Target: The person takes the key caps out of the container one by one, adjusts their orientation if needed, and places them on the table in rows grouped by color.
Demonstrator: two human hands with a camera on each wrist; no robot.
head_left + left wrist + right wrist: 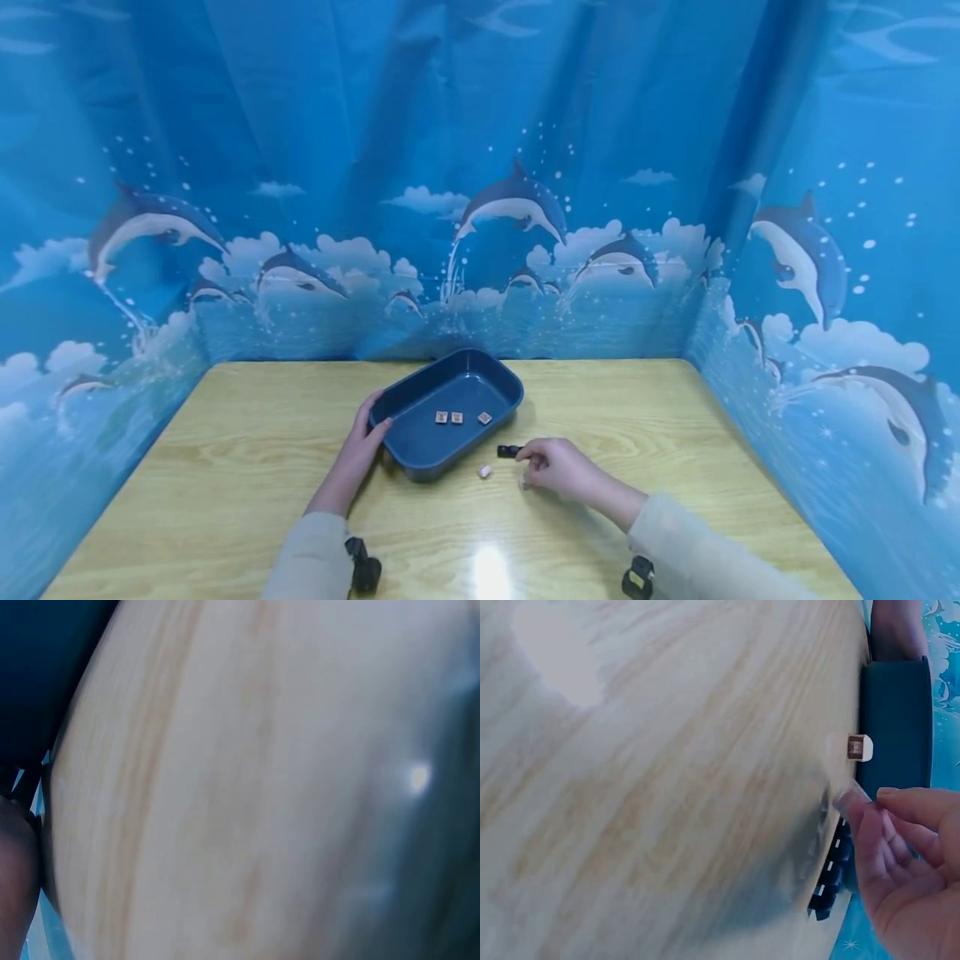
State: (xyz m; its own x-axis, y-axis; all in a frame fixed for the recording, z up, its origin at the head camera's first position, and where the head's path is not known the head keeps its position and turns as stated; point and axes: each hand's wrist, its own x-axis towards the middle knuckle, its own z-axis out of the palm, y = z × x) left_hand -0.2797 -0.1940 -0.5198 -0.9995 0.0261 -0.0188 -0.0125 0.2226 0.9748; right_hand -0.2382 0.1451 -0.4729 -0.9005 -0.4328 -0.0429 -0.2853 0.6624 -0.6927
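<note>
A dark blue rectangular tray (420, 467) sits at an angle on the table, and my left hand (365, 435) grips its left end, thumb over the rim. Three small white blocks with reddish-brown printed faces, one of them a block (484, 417) near the right wall, lie inside. To the tray's right, my right hand (558, 468) pinches a small clear piece (841, 799) between thumb and fingertips; its kind I cannot tell. Close by on the table are another small printed block (859, 748) and a black ridged strip (831, 874), which the fingers partly cover in the head view.
The wood-grain table (247, 450) runs back to a blue dolphin-print curtain (480, 267), which also hangs along both sides. A black wrist device (364, 568) is at the left sleeve, and another device (638, 577) at the right sleeve.
</note>
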